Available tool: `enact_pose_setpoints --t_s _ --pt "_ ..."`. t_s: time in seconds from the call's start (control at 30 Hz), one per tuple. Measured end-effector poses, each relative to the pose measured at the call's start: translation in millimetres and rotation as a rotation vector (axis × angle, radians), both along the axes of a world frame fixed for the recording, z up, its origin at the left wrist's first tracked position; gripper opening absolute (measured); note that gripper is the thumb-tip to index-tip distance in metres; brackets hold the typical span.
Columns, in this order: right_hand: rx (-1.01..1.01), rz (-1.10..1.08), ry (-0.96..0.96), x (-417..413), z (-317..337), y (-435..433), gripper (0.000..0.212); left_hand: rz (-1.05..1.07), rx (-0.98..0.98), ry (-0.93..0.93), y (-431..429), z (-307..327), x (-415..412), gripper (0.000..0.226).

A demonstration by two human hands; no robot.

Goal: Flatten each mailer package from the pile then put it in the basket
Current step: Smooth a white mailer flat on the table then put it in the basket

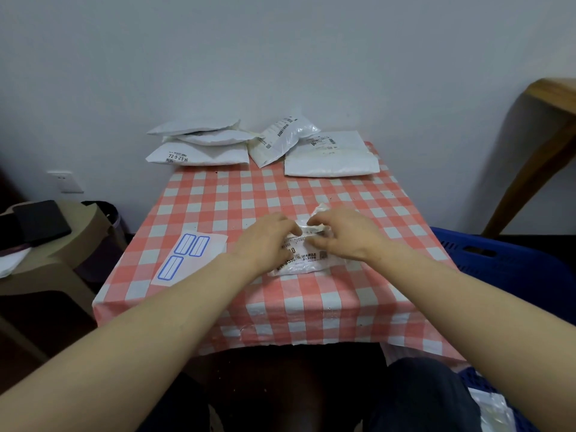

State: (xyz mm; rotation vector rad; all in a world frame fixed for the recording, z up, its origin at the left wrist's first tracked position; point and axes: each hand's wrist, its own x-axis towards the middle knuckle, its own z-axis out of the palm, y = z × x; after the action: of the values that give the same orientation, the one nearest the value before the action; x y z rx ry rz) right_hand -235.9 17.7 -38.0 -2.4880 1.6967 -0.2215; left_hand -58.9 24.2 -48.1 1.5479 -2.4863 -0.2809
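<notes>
Both hands cover much of a small white mailer [307, 264] lying mid-table on the checked cloth [218, 201]. The right hand [341, 235] pinches its crumpled far edge, and the left hand [265, 240] seems to pinch it too, though its fingertips are hidden. The pile [199, 155] sits at the table's far edge, and the blue basket [498, 260] is cut off at the right.

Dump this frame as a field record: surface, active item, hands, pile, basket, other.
surface: red-and-white checked tablecloth
active item: small white mailer with a printed label, lying near the table's middle, far end crumpled
left hand: fingers curled over the mailer's far part
right hand: pinches the crumpled far end
pile: several white mailers along the far edge, some stacked
basket: blue, beside the table on the right, lower than the tabletop
other: label sheet with blue-framed stickers, left of the mailer
</notes>
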Motion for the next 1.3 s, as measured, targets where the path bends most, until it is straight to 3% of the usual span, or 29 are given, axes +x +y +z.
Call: enact_pose_setpoints --t_s 0.07,0.2,0.4,0.53,0.63,0.7,0.8,0.97,1.17,1.3 --pt "-0.026 0.005 -0.047 -7 4 0 0.031 -0.026 0.011 0.021 -1 -1 1 0.041" --pt "0.145 -0.004 0.125 -6 -2 1 0.033 -0.059 0.093 -0.038 -2 -7 -1 0.035" --pt "0.123 -0.063 0.016 -2 0 -10 0.025 -0.008 0.051 0.105 -7 -4 -3 0.028" --pt "0.224 -0.089 0.035 4 0 -24 0.046 0.037 0.086 -0.020 -15 -2 -5 0.042" --pt "0.283 -0.043 0.084 9 -2 -29 0.016 0.031 0.147 -0.081 -21 -4 -7 0.050" --pt "0.309 -0.041 0.102 15 1 -29 0.022 0.031 0.159 -0.094 -25 -6 -9 0.048" --pt "0.309 -0.060 0.138 23 3 -25 0.074 0.017 0.166 -0.127 -30 -8 -11 0.037" --pt "0.305 -0.095 0.139 27 0 -24 0.072 0.047 0.161 -0.105 -30 -5 -15 0.063" --pt "0.088 -0.097 0.119 25 -3 -9 0.056 0.113 0.054 -0.010 -17 -10 -15 0.040" --pt "-0.112 -0.060 0.130 21 -6 1 0.056 0.108 -0.082 0.004 -10 -16 -17 0.053"
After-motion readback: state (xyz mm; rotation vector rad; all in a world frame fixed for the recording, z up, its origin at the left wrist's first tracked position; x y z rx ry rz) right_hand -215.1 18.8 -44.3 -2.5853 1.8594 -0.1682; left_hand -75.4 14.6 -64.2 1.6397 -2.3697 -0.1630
